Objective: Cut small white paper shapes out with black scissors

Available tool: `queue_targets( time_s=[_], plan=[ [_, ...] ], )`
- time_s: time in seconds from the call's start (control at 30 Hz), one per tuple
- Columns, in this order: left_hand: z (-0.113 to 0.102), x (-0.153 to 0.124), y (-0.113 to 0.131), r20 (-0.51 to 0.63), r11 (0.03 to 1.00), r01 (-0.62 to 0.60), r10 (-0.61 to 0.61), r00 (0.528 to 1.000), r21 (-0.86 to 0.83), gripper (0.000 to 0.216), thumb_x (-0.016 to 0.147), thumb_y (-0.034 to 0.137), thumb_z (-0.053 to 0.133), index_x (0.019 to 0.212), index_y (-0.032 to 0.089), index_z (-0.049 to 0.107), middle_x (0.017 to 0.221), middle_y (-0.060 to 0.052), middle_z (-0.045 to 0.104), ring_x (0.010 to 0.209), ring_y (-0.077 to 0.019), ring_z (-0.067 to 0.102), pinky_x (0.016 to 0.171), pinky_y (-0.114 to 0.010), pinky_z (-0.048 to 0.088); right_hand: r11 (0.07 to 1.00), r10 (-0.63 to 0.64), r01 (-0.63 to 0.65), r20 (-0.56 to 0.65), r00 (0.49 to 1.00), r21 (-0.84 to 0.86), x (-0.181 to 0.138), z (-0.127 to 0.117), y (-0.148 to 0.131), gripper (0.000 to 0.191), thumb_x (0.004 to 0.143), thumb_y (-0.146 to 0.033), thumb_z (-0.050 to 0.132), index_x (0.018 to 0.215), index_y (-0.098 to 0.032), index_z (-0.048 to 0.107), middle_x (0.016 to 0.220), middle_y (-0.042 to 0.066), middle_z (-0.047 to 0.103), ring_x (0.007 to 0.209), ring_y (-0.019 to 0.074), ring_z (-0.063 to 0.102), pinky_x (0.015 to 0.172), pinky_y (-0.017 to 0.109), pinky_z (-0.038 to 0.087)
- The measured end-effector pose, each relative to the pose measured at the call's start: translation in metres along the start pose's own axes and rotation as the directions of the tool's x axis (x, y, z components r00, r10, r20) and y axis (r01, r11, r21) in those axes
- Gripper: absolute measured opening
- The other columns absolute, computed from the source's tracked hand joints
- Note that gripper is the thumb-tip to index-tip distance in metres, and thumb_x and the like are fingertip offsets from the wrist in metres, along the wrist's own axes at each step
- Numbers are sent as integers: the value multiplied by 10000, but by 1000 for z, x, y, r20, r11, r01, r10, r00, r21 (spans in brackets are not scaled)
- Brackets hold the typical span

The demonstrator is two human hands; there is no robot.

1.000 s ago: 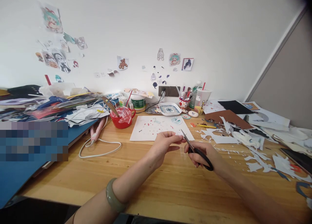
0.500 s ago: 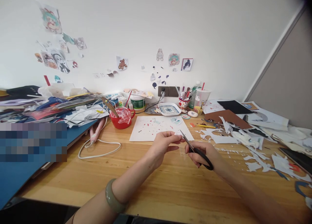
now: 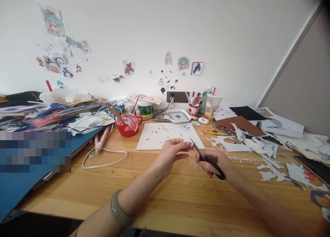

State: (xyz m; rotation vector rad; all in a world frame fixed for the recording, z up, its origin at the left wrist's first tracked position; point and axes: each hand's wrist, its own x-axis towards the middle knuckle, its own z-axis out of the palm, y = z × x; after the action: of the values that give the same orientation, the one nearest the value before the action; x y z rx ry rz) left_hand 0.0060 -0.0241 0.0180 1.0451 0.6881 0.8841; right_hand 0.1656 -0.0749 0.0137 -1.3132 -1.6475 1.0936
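My left hand (image 3: 172, 151) pinches a small white paper piece (image 3: 189, 141) above the wooden desk (image 3: 144, 182). A green bangle (image 3: 117, 209) sits on that wrist. My right hand (image 3: 213, 161) grips black-handled scissors (image 3: 206, 158), whose blades point up and left at the paper piece. Just behind both hands lies a white sheet (image 3: 165, 135) dotted with small coloured cut-outs.
A red cup (image 3: 128, 124), a white tub (image 3: 145, 109), a patterned dish (image 3: 178, 115) and a pen holder (image 3: 194, 108) stand at the back. Paper scraps (image 3: 260, 151) cover the right side. A white cable (image 3: 104, 158) and piled clutter (image 3: 51, 113) lie on the left.
Almost nothing differs. Both hands stay in place with the scissors at the paper piece; the view has shifted slightly.
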Motion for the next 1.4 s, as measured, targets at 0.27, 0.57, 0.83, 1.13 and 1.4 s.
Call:
queue_targets(
  time_s=[0.27,0.57,0.83,1.13,1.4],
  plan=[
    [-1,2,0,-58,999,-22,19,998,-45,250,558,326,681,678,138,568,719,-43,596,731,-123,535,630,-220,401,1000,-23,23,9,1000,-18,1,0,1,69,664,-157,439,668,-156,508,490,-62,379,388,46,383,374,162,339],
    [-2,2,-2,-46,999,-22,20,999,-42,219,575,308,671,670,141,567,716,-35,584,733,-119,521,632,-223,404,1000,-9,9,28,1000,4,1,0,3,64,674,-154,450,692,-155,511,493,-59,409,402,52,413,388,168,366],
    [-1,1,-1,-36,999,-26,25,999,-22,210,577,299,664,639,139,544,722,-39,585,758,-133,530,640,-234,408,1000,13,-14,54,998,18,3,0,5,82,641,-134,471,706,-160,514,455,-67,431,396,63,427,401,177,374],
    [-1,1,-1,-15,1000,-27,27,1000,-1,202,582,309,657,643,144,558,737,-38,603,766,-131,534,655,-242,403,1000,10,-11,51,999,20,4,-1,9,75,654,-147,472,714,-167,512,467,-66,428,405,67,434,405,181,379],
    [-1,1,-1,-18,999,-32,32,999,15,199,582,314,656,648,145,576,744,-35,600,769,-130,528,659,-240,404,1000,11,-11,40,999,17,2,0,4,89,639,-125,453,692,-168,511,487,-68,408,412,60,417,404,176,371]
  ],
)
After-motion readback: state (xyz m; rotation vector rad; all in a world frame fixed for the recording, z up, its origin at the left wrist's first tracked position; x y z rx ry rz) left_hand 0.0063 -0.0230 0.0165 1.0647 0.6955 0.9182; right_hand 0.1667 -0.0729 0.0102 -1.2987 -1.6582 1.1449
